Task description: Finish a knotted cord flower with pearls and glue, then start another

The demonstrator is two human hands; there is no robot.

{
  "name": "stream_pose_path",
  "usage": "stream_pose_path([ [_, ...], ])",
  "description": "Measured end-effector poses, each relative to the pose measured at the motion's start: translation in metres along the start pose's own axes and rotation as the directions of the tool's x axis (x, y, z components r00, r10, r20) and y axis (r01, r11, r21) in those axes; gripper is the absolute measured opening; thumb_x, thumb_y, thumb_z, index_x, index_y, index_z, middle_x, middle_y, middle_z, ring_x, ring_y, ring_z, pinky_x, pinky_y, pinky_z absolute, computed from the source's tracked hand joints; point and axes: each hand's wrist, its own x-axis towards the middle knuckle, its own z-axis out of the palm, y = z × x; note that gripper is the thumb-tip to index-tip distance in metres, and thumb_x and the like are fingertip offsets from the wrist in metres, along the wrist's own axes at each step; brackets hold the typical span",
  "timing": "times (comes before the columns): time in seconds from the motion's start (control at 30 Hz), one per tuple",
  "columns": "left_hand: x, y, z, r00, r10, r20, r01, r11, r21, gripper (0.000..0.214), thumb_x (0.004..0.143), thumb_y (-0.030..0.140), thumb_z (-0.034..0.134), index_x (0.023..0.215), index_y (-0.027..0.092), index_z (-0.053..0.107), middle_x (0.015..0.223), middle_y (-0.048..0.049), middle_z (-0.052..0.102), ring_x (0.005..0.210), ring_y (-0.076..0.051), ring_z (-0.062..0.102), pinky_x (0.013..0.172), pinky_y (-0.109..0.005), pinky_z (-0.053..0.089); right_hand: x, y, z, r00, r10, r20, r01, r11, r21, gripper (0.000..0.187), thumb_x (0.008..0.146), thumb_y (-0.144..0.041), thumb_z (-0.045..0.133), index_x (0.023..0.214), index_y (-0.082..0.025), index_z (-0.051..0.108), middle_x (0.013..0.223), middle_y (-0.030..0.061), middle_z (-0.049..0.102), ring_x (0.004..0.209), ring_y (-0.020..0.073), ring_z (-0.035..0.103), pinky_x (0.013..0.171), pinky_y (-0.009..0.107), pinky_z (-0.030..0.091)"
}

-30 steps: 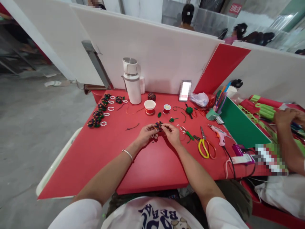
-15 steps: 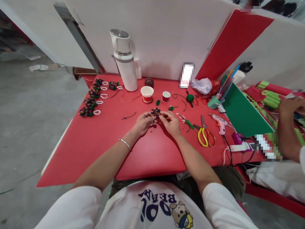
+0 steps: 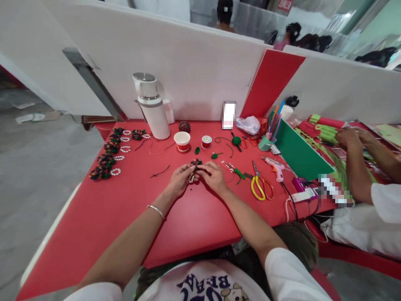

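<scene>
Right hand [image 3: 214, 177] has moved across the multicoloured yarn piece [image 3: 196, 161], which I see it and the left hand [image 3: 180, 179] pinching over the red table [image 3: 200, 225], its near side covered from my view.

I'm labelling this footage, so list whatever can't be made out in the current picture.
- Yarn piece, head view: lower part hidden by the fingers of the left hand and right hand.
- Phone screen, head view: masked by pixel blocks.
- Spool label, head view: lettering too small.
- Shirt print, head view: cut off by the bottom edge.
</scene>
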Motion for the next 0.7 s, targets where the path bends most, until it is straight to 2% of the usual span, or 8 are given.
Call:
stream_pose_path([
  [0.17, 0.011, -0.003, 0.007, 1.0, 0.003, -0.028, -0.005, 0.999, -0.044, 0.035, 0.069, 0.033, 0.09, 0.084, 0.014, 0.065, 0.064, -0.0019, 0.071, 0.05, -0.013, 0.066, 0.054, -0.024, 0.058, 0.001, -0.001, -0.002, 0.997, -0.059, -0.043, 0.06, 0.998, 0.015, 0.022, 0.098, -0.034, 0.064, 0.114, -0.028, 0.078, 0.101, 0.0049, 0.07, 0.092, 0.017, 0.068, 0.088, 0.031, 0.056],
  [0.33, 0.018, -0.005, 0.008, 1.0, -0.011, 0.003, 0.011, 0.997, -0.079, 0.032, 0.074, 0.031, 0.087, 0.086, 0.015, 0.062, 0.069, -0.0011, 0.071, 0.061, -0.015, 0.071, 0.063, -0.027, 0.06, 0.0, -0.005, -0.008, 0.999, -0.004, -0.052, 0.006, 1.0, 0.025, 0.028, 0.099, -0.03, 0.053, 0.118, -0.026, 0.075, 0.106, 0.0061, 0.068, 0.096, 0.0185, 0.067, 0.088, 0.034, 0.057],
  [0.47, 0.018, -0.006, 0.007, 1.0, -0.006, 0.022, 0.009, 0.993, -0.114, 0.03, 0.075, 0.031, 0.085, 0.086, 0.015, 0.063, 0.075, -0.0031, 0.072, 0.066, -0.016, 0.071, 0.067, -0.028, 0.061, 0.0, -0.007, -0.009, 0.999, -0.025, -0.034, 0.026, 1.0, 0.015, 0.03, 0.096, -0.029, 0.056, 0.12, -0.026, 0.073, 0.109, 0.0071, 0.067, 0.098, 0.0204, 0.066, 0.089, 0.037, 0.058],
  [0.7, 0.019, -0.006, 0.009, 1.0, 0.017, -0.018, -0.02, 0.981, -0.194, 0.03, 0.07, 0.029, 0.087, 0.081, 0.013, 0.064, 0.067, 0.001, 0.065, 0.058, -0.011, 0.062, 0.058, -0.023, 0.054, 0.001, -0.006, -0.003, 0.992, -0.096, -0.087, 0.093, 0.995, -0.037, 0.027, 0.094, -0.039, 0.068, 0.117, -0.027, 0.074, 0.106, 0.0063, 0.066, 0.092, 0.0189, 0.067, 0.086, 0.037, 0.059],
])
